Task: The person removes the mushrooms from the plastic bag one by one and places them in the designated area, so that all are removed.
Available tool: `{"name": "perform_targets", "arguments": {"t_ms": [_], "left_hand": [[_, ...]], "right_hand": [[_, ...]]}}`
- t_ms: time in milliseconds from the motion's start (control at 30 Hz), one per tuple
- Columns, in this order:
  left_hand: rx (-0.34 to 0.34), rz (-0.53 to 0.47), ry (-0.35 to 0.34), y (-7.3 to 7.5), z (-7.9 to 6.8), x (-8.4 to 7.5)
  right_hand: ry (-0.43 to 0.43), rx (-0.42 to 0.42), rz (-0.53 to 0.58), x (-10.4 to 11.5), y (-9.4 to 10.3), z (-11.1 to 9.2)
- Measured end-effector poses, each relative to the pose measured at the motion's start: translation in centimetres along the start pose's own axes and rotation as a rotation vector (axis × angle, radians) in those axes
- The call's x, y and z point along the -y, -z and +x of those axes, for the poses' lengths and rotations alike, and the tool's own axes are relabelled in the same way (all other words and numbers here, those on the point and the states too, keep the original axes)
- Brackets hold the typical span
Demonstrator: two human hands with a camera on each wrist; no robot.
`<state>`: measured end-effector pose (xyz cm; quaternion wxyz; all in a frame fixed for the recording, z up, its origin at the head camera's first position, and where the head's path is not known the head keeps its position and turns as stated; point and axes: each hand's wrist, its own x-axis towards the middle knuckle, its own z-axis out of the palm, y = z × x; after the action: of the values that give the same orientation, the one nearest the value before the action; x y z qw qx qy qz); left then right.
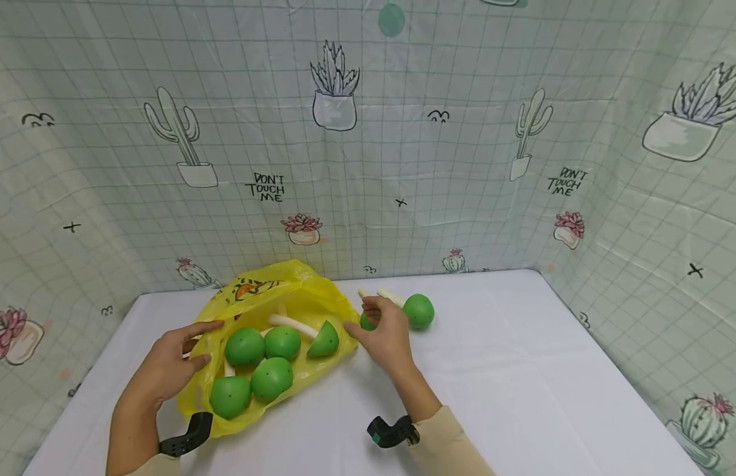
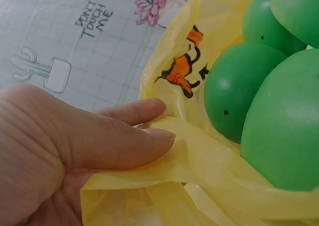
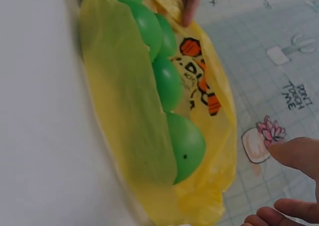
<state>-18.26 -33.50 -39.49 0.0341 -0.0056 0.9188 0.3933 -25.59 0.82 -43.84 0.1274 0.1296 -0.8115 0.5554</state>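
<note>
A yellow plastic bag (image 1: 320,291) lies with its mouth toward me, several green rounded heads (image 1: 272,378) with white sticks (image 1: 293,323) inside it. Small black dots mark the heads. My left hand (image 1: 165,363) is at the bag's left edge; the left wrist view shows its thumb (image 2: 144,141) over the yellow plastic and a finger behind, pinching it. Just beyond the bag's right edge is my right hand (image 1: 388,334), thumb and fingers apart with nothing between them. It partly covers a green head (image 1: 368,322) lying outside the bag.
Another green head (image 1: 418,311) with a white stick (image 1: 391,297) lies on the white tabletop (image 1: 510,383), right of my right hand. Behind and at both sides hangs a gridded cloth (image 1: 397,158) printed with potted plants. Black bands (image 1: 186,436) are on both wrists.
</note>
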Motion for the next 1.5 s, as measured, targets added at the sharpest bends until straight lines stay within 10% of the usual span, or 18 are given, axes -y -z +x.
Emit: {"name": "perform_targets", "arguments": {"t_ms": [1500], "left_hand": [[-0.015, 0.001, -0.006, -0.1, 0.2, 0.0]], "right_hand": [[0.045, 0.14, -0.12, -1.8, -5.5, -1.5]]}}
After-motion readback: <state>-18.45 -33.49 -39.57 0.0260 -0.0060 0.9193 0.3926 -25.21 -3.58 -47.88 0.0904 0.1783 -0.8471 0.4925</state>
